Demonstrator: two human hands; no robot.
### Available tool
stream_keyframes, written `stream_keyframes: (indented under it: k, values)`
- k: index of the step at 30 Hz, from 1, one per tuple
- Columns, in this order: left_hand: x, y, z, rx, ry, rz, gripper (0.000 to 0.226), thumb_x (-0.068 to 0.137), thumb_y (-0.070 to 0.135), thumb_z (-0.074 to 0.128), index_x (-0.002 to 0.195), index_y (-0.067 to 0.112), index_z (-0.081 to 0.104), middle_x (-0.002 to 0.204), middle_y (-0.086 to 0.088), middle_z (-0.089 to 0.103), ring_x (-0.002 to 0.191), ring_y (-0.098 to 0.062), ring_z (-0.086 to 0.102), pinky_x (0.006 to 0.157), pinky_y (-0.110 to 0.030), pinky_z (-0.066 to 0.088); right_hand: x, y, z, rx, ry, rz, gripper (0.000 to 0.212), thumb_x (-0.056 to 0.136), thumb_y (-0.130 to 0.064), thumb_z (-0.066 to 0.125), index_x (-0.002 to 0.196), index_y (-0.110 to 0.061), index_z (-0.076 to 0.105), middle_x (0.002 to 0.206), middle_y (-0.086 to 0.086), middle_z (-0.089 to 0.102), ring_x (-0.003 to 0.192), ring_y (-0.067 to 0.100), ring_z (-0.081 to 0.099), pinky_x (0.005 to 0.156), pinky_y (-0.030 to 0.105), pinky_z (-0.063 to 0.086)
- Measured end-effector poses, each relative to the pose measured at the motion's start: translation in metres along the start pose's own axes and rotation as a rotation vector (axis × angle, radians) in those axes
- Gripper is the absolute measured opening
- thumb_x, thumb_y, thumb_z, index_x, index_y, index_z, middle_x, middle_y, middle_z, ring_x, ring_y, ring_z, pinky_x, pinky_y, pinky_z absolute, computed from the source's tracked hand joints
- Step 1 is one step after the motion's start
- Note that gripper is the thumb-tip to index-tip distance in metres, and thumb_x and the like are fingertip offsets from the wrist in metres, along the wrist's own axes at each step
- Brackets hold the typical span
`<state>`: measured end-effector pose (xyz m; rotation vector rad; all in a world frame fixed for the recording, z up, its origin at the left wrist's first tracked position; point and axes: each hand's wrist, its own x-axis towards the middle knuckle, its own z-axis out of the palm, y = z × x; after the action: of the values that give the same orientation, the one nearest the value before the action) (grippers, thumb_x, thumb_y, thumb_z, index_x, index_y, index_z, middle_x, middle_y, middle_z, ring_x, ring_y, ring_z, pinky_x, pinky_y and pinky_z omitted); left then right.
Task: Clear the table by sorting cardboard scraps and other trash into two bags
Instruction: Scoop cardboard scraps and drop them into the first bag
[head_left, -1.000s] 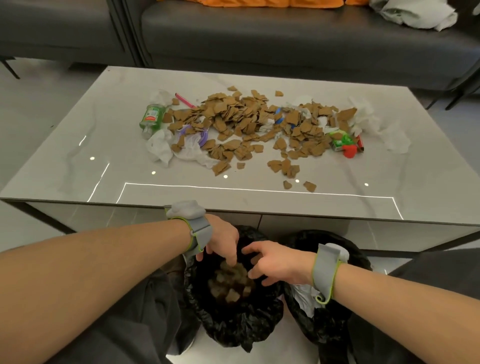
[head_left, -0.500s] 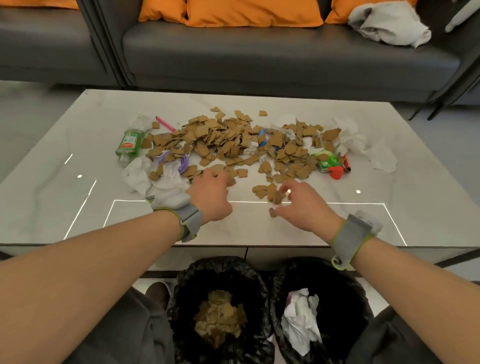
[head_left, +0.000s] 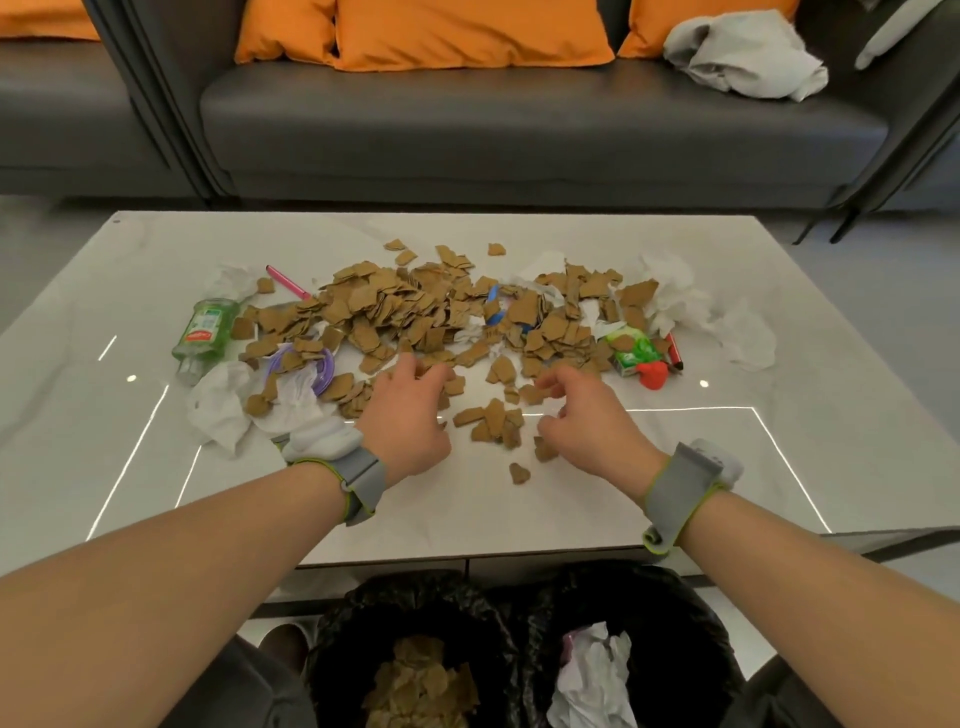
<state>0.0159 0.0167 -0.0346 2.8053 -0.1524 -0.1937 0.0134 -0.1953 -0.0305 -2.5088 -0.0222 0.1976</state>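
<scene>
My left hand (head_left: 410, 415) and right hand (head_left: 587, 421) both curl over the near fringe of the cardboard scraps (head_left: 415, 312), which spread across the middle of the table (head_left: 779, 467). I cannot tell whether either has a piece pinched. The 2 bags sit below the near edge, the cardboard bag (head_left: 337, 623) on the left and the trash bag (head_left: 701, 623) on the right. My worry is the white tissue (head_left: 223, 410) touching the pile beside my left hand: a hasty rake could drag it along, or spill thin scraps onto the floor.
</scene>
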Motion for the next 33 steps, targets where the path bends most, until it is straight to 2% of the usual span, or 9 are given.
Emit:
stream_keyframes:
  k: [3,5,8,12,18,21,24,30,33]
  values:
    - [0.005,0.002,0.002,0.152,0.023,-0.118,0.068,0.077,0.030,0.065,0.139,0.033,0.037,0.149,-0.009,0.021,0.132,-0.037,0.026,0.102,-0.043,0.037,0.012,0.012,-0.009,-0.120,0.040,0.061,0.060,0.081,-0.014,0.062,0.138,-0.018,0.047,0.136,0.012,0.043,0.125,0.031,0.045,0.104,0.035,0.039]
    - [0.009,0.000,0.003,0.170,-0.019,-0.166,0.073,0.078,0.037,0.063,0.144,0.035,0.031,0.153,-0.011,0.019,0.137,-0.038,0.022,0.109,-0.044,0.030,0.016,0.016,-0.009,-0.170,0.011,0.080,0.066,0.079,-0.017,0.062,0.142,-0.018,0.043,0.141,0.012,0.041,0.130,0.035,0.039,0.109,0.038,0.035]
    - [0.013,-0.001,0.002,0.151,-0.070,-0.117,0.073,0.082,0.035,0.059,0.148,0.031,0.027,0.144,-0.010,0.032,0.131,-0.035,0.028,0.106,-0.041,0.033,0.018,0.014,-0.004,-0.286,-0.062,0.061,0.065,0.079,-0.020,0.060,0.141,-0.018,0.041,0.142,0.009,0.042,0.127,0.036,0.037,0.105,0.041,0.037]
    - [0.013,0.005,0.000,0.085,-0.099,0.031,0.072,0.078,0.024,0.059,0.145,0.027,0.032,0.132,-0.006,0.039,0.120,-0.030,0.035,0.097,-0.039,0.043,0.015,0.004,0.002,-0.203,-0.087,0.024,0.051,0.084,-0.015,0.058,0.134,-0.014,0.046,0.131,0.009,0.044,0.122,0.031,0.038,0.094,0.035,0.040]
    - [0.011,0.008,0.001,0.013,-0.129,0.069,0.079,0.075,0.025,0.061,0.147,0.030,0.031,0.147,-0.005,0.025,0.132,-0.031,0.026,0.104,-0.044,0.041,0.007,-0.005,0.007,-0.142,-0.076,-0.044,0.055,0.085,-0.015,0.059,0.138,-0.017,0.046,0.134,0.008,0.042,0.124,0.029,0.041,0.102,0.035,0.041]
    - [0.009,0.007,0.002,0.042,-0.176,0.110,0.078,0.076,0.025,0.061,0.148,0.030,0.030,0.146,-0.003,0.031,0.130,-0.029,0.028,0.106,-0.040,0.038,0.002,-0.007,0.009,-0.191,-0.145,-0.111,0.056,0.085,-0.017,0.059,0.139,-0.019,0.046,0.132,0.007,0.044,0.125,0.029,0.040,0.105,0.035,0.040]
    - [0.005,0.009,0.003,0.050,-0.195,0.167,0.075,0.077,0.026,0.062,0.146,0.029,0.032,0.141,-0.003,0.036,0.127,-0.028,0.030,0.105,-0.038,0.037,-0.001,-0.011,0.011,-0.165,-0.180,-0.128,0.054,0.083,-0.018,0.060,0.136,-0.019,0.049,0.125,0.007,0.046,0.120,0.028,0.045,0.101,0.037,0.044]
    - [-0.003,0.012,0.002,0.023,-0.256,0.220,0.076,0.076,0.028,0.063,0.145,0.032,0.033,0.134,-0.003,0.040,0.122,-0.027,0.034,0.103,-0.038,0.038,-0.009,-0.020,0.006,-0.118,-0.273,-0.166,0.060,0.080,-0.022,0.066,0.137,-0.024,0.048,0.112,0.000,0.046,0.107,0.022,0.053,0.082,0.026,0.043]
    - [-0.008,0.014,-0.002,0.062,-0.207,0.160,0.078,0.074,0.030,0.063,0.146,0.035,0.032,0.141,-0.002,0.035,0.128,-0.029,0.030,0.104,-0.043,0.035,-0.015,-0.018,0.002,-0.201,-0.265,-0.133,0.067,0.079,-0.026,0.068,0.141,-0.025,0.042,0.124,0.006,0.044,0.111,0.028,0.053,0.089,0.032,0.047]
